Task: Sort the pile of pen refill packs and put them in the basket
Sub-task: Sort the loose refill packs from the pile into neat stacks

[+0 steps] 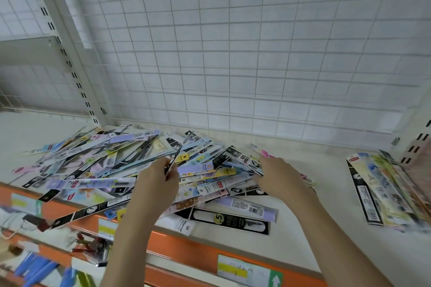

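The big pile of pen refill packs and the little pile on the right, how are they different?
The big pile is messy, packs crossing every way; the small pile lies fairly lined up. Both hands, left hand and right hand, are in the big pile; none touches the small pile. Both sit on the white shelf.

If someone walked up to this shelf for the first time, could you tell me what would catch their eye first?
First, the big jumbled pile of pen refill packs sprawling over the left and middle of the white shelf, with the left hand pinching one pack and the right hand reaching into it. Next, the neater stack of packs at the far right, and the shelf's orange front edge.
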Available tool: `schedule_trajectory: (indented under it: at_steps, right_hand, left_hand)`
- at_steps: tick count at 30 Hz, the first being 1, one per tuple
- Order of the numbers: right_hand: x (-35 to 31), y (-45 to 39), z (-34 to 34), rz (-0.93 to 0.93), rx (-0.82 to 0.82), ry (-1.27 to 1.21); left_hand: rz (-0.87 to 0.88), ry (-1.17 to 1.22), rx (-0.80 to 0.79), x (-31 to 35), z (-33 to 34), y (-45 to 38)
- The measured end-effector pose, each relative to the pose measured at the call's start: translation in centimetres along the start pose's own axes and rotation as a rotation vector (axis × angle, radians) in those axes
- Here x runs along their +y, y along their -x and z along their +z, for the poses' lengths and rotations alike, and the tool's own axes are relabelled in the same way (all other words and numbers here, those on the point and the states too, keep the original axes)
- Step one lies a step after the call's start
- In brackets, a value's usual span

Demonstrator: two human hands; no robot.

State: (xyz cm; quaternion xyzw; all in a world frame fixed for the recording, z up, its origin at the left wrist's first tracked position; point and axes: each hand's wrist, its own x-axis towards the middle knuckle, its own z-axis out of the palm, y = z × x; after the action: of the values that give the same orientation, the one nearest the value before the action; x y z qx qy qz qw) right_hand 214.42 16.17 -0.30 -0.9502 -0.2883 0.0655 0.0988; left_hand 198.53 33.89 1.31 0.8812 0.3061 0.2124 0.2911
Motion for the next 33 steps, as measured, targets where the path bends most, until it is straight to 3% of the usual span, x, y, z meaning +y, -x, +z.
schedule_trajectory:
  at_steps: [6, 14, 21, 24, 27, 33]
  right_hand:
    - [1.5, 0.7, -1.7, 0.032, 0.183, -0.032]
    - [4.0, 1.6, -1.9, 0.077, 0.180, -0.205]
    - [4.2, 2.1, -1.3, 0.083, 0.233, -0.106]
    - [4.0, 1.8, -1.0, 0.006, 0.230, -0.057]
    - [3.4, 1.5, -0.7, -0.087, 0.198, -0.172]
    - [0.7, 1.2, 0.1, -0.219, 0.161, 0.009]
  left_hand:
    - [0.027, -0.034, -0.091, 0.3, 1.1, 0.0]
    - [0.041, -0.160, -0.208, 0.6, 2.7, 0.4]
    - [0.049, -0.237, -0.190, 0.3, 3.8, 0.5]
    - [0.060, -0.247, -0.177, 0.3, 3.4, 0.6]
    - [0.067, -0.221, -0.200, 0.4, 2.9, 0.7]
    - [0.034, -0.248, -0.167, -0.2, 1.5, 0.8]
